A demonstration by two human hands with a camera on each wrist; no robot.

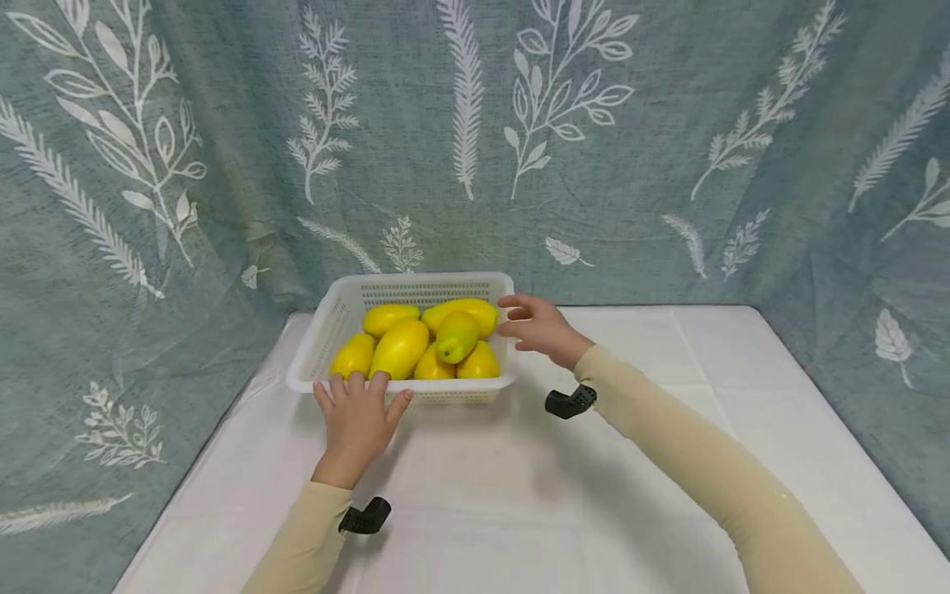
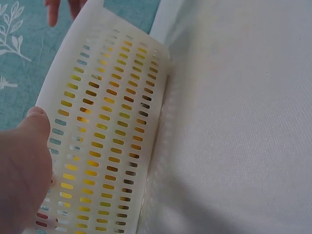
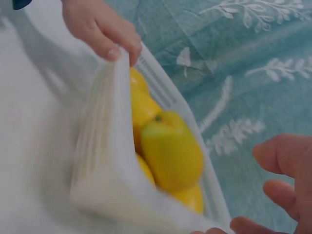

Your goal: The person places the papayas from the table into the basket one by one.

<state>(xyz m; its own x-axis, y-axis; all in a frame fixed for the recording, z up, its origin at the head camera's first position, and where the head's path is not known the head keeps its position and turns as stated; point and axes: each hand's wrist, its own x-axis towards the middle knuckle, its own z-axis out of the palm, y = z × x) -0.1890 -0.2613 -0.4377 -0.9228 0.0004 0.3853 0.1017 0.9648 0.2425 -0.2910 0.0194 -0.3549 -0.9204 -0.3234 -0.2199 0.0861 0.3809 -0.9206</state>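
Note:
A white perforated plastic basket [image 1: 312, 351] holds several yellow mangoes [image 1: 401, 349]. On top of the pile lies a greener mango [image 1: 457, 337], seen large in the right wrist view. My left hand [image 1: 359, 425] grips the basket's front rim, fingers over the edge and inside, thumb outside against the wall; the right wrist view shows this hand [image 3: 101, 30] on the rim too. At the basket's right end, my right hand [image 1: 545, 330] has its fingers spread and slightly bent beside the rim. Whether its fingertips touch the rim, I cannot tell.
The basket stands near the back of a table under a white cloth [image 1: 475, 511]. Behind and at both sides hangs a blue-green curtain [image 1: 416, 165] with white leaf prints. A black wrist mount [image 1: 570, 403] sits under the right forearm, another [image 1: 365, 516] beside the left.

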